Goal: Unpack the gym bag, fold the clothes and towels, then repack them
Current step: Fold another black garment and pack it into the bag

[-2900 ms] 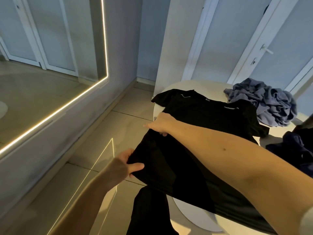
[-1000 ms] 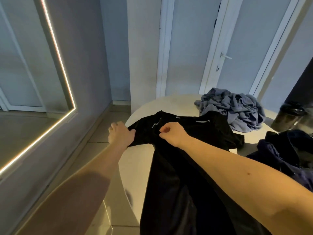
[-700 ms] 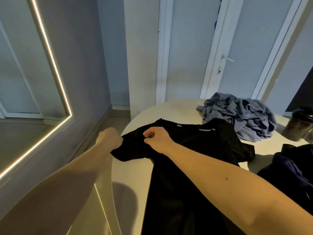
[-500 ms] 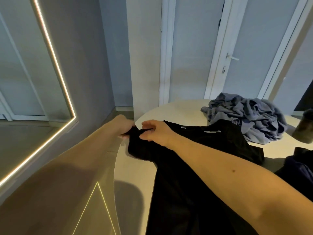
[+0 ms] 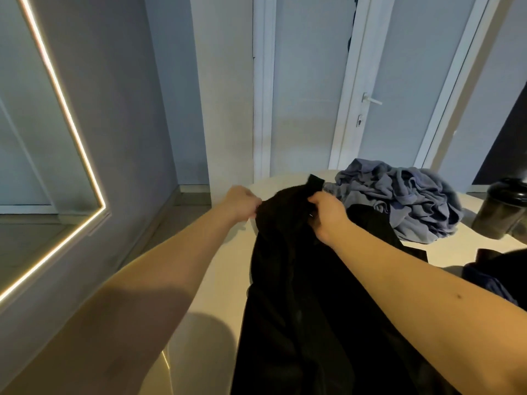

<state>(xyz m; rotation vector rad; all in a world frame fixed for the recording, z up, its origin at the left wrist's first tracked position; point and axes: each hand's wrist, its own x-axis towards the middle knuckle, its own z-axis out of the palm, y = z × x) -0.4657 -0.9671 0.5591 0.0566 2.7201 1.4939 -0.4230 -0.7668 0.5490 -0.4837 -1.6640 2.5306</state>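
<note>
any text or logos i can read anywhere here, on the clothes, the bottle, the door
None can be read.
black shirt: no print shows; only a small pale fleck by the right hand, too small to tell what it is.
blue-grey crumpled garment: no legible mark.
dark bottle: no label readable.
door: handle and lock only, no sign.

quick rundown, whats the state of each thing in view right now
black shirt: partly folded, held up at its far end
left hand: gripping the shirt
right hand: gripping the shirt
blue-grey garment: crumpled, unfolded
dark container: upright, lid on
door: shut
</note>
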